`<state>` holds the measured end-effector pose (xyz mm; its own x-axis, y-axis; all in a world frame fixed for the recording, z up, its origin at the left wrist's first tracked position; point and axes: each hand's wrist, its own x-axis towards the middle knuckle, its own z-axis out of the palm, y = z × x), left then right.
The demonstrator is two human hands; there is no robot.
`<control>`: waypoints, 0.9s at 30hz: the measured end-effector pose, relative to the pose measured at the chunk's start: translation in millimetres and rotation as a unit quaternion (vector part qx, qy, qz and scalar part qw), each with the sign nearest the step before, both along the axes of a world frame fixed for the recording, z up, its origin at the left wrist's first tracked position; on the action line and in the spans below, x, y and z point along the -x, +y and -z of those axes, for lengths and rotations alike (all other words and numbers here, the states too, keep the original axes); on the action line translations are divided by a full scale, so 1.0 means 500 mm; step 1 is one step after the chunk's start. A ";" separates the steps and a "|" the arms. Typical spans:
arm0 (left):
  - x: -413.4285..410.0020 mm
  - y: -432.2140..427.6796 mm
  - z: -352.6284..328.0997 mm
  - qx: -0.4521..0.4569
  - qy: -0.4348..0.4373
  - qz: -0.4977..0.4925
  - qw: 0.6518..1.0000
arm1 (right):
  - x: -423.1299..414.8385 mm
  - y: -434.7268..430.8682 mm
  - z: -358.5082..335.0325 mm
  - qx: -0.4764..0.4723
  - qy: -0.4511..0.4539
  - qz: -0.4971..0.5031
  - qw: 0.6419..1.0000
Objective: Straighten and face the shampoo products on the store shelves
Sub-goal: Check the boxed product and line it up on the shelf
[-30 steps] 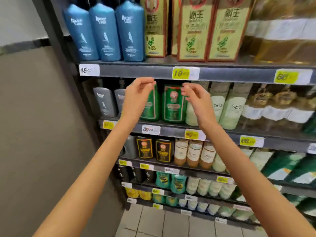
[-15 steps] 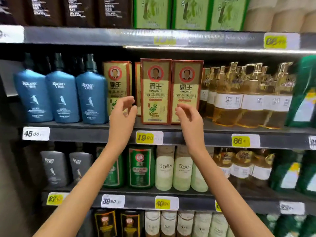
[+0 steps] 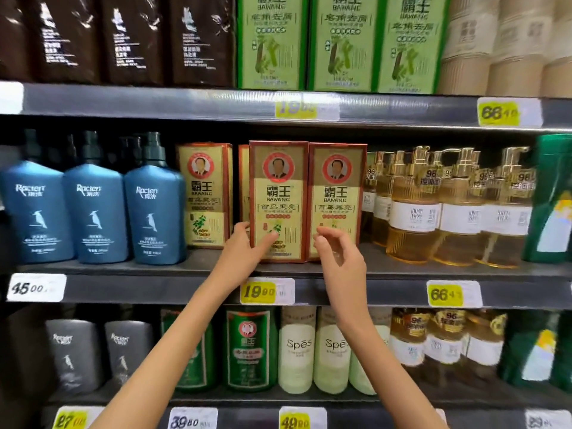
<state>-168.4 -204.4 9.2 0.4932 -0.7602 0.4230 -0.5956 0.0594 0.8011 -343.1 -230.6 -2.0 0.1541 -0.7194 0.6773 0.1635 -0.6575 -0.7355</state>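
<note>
Dark grey metal shelf: middle tier, spanning the whole width; price tags along its front edge.
Blue plastic pump bottles: three, with black pumps and a white bird mark; upright side by side at far left, labels forward.
Set-back tan-and-red cardboard box: round portrait badge; upright, face forward, standing deeper on the shelf than the two cartons to its right; a sliver of a like carton shows in the gap beside it.
Left hand: at the lower left corner of the tan-and-red cardboard front left box; thumb lies across the printed face, fingers curl round the left side, so it grips the carton.
Front left box: shampoo carton, upright, face forward, at the shelf's front edge, its right side touching its neighbour.
Yellow paper price tag: reads 19.90; on the shelf edge just below the front left box.
Tan-and-red cardboard front right box: same print; upright, face forward, at the front edge.
Right hand: raised before the lower part of the front right box; fingers loosely curled, thumb and forefinger apart, nothing held; whether the fingertips touch the carton cannot be told.
Amber clear plastic pump bottles: gold pumps, white label bands; upright in rows just beside the front right box.
Dark green pack: far right, partly cut off by the frame edge.
</note>
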 end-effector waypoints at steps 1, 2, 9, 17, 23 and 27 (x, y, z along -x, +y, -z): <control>0.001 -0.002 -0.001 0.002 -0.008 -0.015 1.000 | 0.000 0.004 0.005 -0.007 0.002 -0.004 1.000; 0.002 -0.002 -0.004 0.000 -0.011 -0.030 1.000 | 0.000 0.008 0.010 -0.013 0.004 -0.011 1.000; 0.040 0.033 0.000 0.065 0.000 -0.068 0.996 | 0.008 0.021 0.012 -0.008 0.019 0.010 1.000; 0.120 0.176 0.007 0.215 0.081 -0.039 0.972 | 0.011 0.061 0.000 0.015 0.095 -0.064 0.993; 0.145 0.268 0.073 0.199 0.200 0.064 0.957 | 0.021 0.104 0.012 -0.131 0.097 -0.297 0.941; 0.147 0.277 0.105 0.171 0.218 0.083 0.957 | 0.029 0.106 0.014 -0.176 0.056 -0.356 0.916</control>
